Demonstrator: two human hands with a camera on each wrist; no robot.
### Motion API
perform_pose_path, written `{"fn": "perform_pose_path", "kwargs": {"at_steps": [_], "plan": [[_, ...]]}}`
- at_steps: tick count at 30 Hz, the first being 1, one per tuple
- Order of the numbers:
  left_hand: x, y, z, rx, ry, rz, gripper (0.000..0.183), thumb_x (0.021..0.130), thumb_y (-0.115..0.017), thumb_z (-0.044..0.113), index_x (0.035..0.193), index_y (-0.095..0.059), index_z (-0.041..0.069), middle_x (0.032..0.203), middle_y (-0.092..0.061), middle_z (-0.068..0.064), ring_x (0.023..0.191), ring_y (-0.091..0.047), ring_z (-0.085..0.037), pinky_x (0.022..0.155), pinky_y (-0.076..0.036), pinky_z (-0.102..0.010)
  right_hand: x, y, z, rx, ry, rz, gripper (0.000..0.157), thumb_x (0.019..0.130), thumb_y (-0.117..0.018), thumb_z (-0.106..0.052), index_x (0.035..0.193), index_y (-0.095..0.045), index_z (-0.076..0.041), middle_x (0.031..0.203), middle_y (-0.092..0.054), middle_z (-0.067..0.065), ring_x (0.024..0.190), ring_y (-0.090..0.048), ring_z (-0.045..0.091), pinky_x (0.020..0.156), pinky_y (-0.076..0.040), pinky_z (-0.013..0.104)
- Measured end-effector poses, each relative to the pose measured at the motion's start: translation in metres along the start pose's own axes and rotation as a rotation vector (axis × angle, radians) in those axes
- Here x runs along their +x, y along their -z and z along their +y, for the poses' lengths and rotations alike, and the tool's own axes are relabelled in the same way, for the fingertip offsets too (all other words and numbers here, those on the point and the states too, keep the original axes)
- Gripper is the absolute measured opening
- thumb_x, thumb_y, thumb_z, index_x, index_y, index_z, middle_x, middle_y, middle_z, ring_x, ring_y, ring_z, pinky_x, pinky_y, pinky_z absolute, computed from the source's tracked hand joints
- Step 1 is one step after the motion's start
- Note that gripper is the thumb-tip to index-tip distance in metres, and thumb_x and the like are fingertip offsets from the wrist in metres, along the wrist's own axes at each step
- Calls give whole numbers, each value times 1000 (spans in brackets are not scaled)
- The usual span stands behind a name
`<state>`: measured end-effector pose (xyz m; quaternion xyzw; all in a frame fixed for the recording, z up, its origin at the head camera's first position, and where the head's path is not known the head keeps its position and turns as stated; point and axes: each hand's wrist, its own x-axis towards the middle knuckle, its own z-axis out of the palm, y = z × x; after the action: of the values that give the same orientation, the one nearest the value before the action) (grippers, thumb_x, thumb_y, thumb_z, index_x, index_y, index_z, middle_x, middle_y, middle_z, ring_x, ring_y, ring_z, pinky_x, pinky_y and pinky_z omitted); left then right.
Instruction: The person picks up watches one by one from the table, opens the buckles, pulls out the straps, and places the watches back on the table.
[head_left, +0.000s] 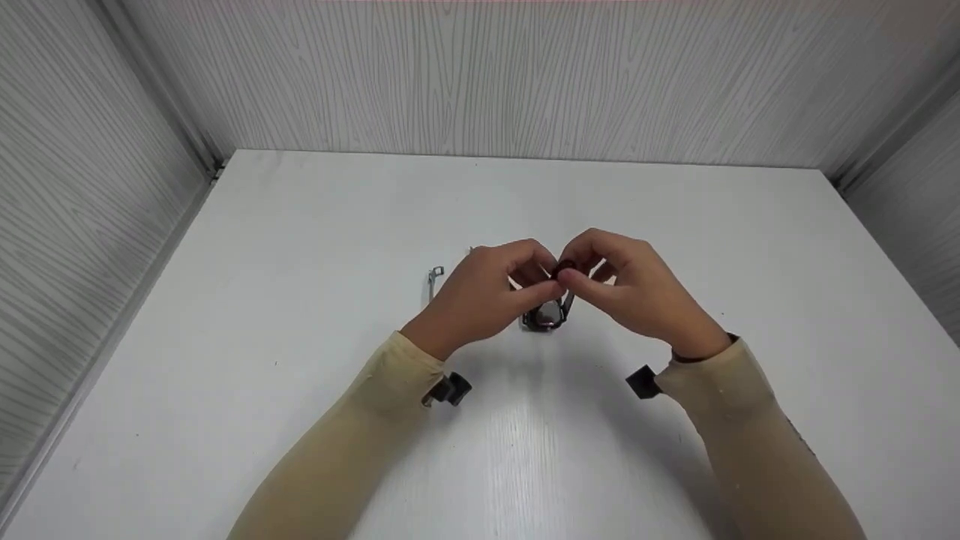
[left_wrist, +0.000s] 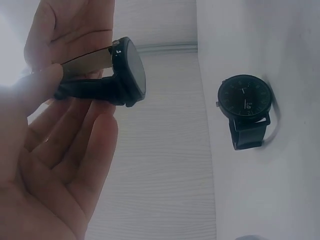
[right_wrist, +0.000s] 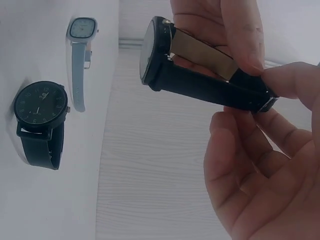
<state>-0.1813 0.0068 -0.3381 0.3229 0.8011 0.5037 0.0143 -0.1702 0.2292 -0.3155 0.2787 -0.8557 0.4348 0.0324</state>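
Observation:
Both hands hold a wristwatch (right_wrist: 210,87) with a black strap, its strap closed into a loop. The left hand (head_left: 491,289) has thumb and fingers at the strap end, and the right hand (head_left: 634,289) pinches the strap there too. In the head view the case of the held wristwatch (head_left: 546,315) hangs below the fingertips. The dial faces the table side in both wrist views. Fingers partly hide the buckle end. A second black watch (left_wrist: 245,97) lies on the table past the hands.
A light blue watch (right_wrist: 82,30) lies beside the second black watch on the white table (head_left: 300,337). In the head view its strap (head_left: 433,283) shows left of the left hand. Wood-grain panels (head_left: 480,82) enclose the table at the back and sides.

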Motion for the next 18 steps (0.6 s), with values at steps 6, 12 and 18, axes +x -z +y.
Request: {"fn": "perform_pose_path", "kwargs": {"at_steps": [6,12,18], "plan": [[0,1,1,19,-33,-6,11,100,-71,27,101,-69,16,89,-75,6,80,-69,-4,73,-55,-28,1,-2,-1,6,26,6,6,100,-69,-12,105,-72,-12,96,-72,-6,86,-66,14,81,-53,31],[-1,1,4,1,-30,14,10,100,-70,26,99,-67,16,90,-75,6,81,-69,-5,71,-55,-29,1,-4,-1,6,53,40,7,101,-69,-16,106,-73,-13,98,-72,-8,92,-68,12,81,-55,35],[-1,0,5,-25,-32,27,8,100,-70,23,99,-67,15,91,-74,6,80,-69,-6,71,-56,-29,0,-5,0,-14,129,58,9,100,-69,-13,108,-72,-9,95,-73,-8,90,-68,13,87,-52,30]]}}
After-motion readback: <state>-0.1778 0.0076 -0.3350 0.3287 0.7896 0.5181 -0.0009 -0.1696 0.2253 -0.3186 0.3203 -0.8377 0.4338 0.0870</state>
